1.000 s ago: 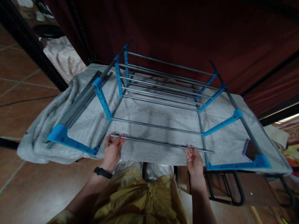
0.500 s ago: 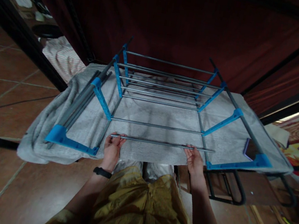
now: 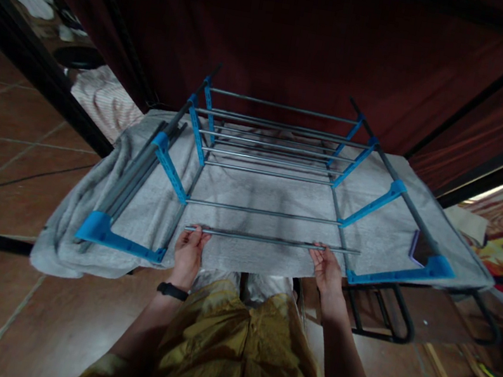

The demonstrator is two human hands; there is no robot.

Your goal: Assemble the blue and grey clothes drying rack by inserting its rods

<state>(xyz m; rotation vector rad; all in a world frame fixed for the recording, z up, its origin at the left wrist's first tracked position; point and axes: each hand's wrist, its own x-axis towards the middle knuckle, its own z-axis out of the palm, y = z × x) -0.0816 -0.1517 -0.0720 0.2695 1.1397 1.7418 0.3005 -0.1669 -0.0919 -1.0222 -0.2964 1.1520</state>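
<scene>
A thin grey metal tube lies level across the near side of a half-built rack, held at both ends. My left hand pinches it near its left end. Toward the right end, my right hand grips the same tube between thumb and fingers. The rack has grey tubes joined by blue plastic connectors. The nearest left connector and nearest right connector stand on either side of my hands. The held tube's tips are apart from both connectors.
Several loose tubes lie inside the rack's left side. A grey blanket covers the surface under it. A dark flat object with a pale edge lies at right. A dark red curtain hangs behind, between black metal posts.
The tube and both hands stay in nearly the same place. The view has shifted very slightly.
</scene>
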